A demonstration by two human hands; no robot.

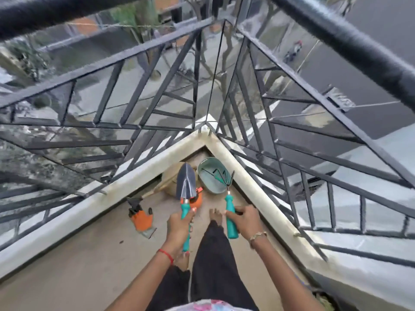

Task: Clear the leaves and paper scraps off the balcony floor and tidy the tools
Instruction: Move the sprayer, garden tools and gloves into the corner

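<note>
Two Hands Holding Two Tools

The left hand (179,223) is curling its fingers round the trowel (185,185) handle. The right hand (243,218) is wrapping its fingers round the little rake (230,207). Farther off, an orange glove (142,217) is lying on the balcony floor (89,254) and a green tub (207,176) is sitting in the corner.

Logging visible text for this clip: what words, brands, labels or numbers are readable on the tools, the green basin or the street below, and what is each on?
No text can be read in this frame.
Trowel, hand cultivator, green basin: no label or brand shows.
White road marking beyond the railing: possibly lettering, too blurred to read.
</note>
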